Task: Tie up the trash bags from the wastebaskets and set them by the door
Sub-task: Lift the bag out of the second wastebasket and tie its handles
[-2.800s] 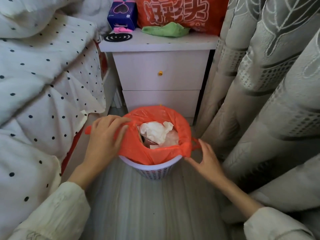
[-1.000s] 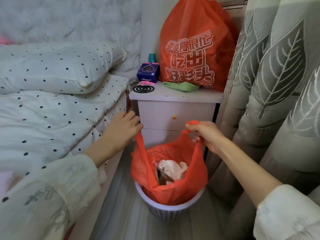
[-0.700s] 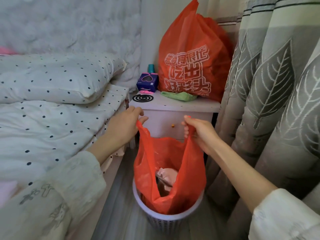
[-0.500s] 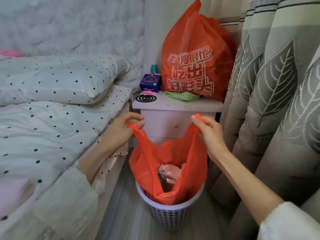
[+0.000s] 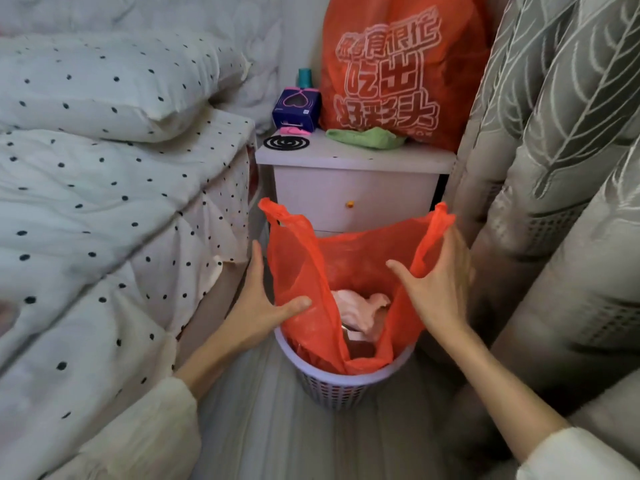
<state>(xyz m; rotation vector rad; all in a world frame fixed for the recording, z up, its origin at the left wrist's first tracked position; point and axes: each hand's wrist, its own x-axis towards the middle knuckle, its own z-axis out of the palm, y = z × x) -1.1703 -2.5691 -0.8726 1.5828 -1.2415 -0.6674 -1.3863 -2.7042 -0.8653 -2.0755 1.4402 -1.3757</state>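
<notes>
Orange bag (image 5: pixel 346 271) sits in basket (image 5: pixel 332 386), top pulled up, two handles standing free above rim. Left hand (image 5: pixel 259 303) spread, fingers straight, thumb pressing bag's left wall. Right hand (image 5: pixel 433 289) spread, against bag's right handle, blurred; grip cannot tell. Crumpled paper (image 5: pixel 360 310) inside bag. Nightstand (image 5: pixel 353 188) behind basket, bed (image 5: pixel 104 202) left of basket, curtain (image 5: pixel 554 168) right of basket.

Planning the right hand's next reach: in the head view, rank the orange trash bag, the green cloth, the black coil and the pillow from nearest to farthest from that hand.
1. orange trash bag: touching the right hand, in the wastebasket.
2. green cloth: on the nightstand, beyond the hand.
3. black coil: nightstand's left front corner.
4. pillow: on the bed, far left.
</notes>
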